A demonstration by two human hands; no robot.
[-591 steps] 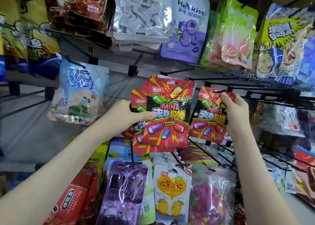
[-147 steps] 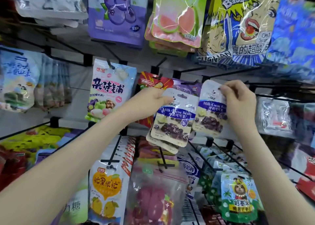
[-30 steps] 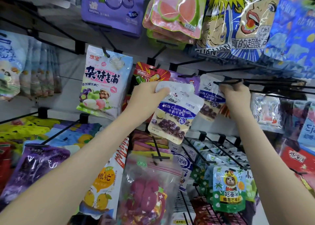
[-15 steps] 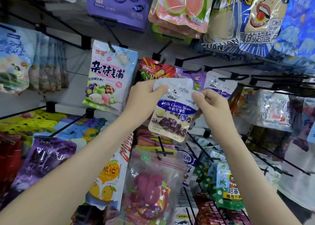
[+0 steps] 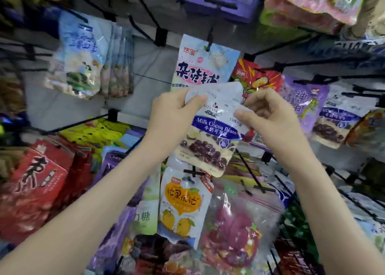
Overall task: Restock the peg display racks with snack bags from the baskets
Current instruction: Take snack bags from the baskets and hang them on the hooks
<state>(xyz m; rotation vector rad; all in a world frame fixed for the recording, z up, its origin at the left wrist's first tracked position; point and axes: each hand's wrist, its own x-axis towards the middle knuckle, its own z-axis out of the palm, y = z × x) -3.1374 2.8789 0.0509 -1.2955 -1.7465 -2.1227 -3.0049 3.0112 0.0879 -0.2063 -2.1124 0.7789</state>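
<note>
Cocoa bean bag (image 5: 212, 141) is pinched at its top by left hand (image 5: 177, 112) and right hand (image 5: 268, 116) — grips closed on it, held mid-air, not hung. Top is bent — hang hole could be missed or torn.

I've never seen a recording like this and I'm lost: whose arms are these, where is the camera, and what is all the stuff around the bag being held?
There is no machine here. A person wears a wide-angle camera on the head, looking forward and down, so you see their own two arms. This is the only view. The left hand and the right hand each pinch the top of a Milk Cocoa Beans bag, held in front of a shop rack. The rack has black wire pegs with snack bags hanging on them: a matching cocoa beans bag to the right, a pale blue bag behind the hands, a mango bag below, and red bags at lower left.
</note>
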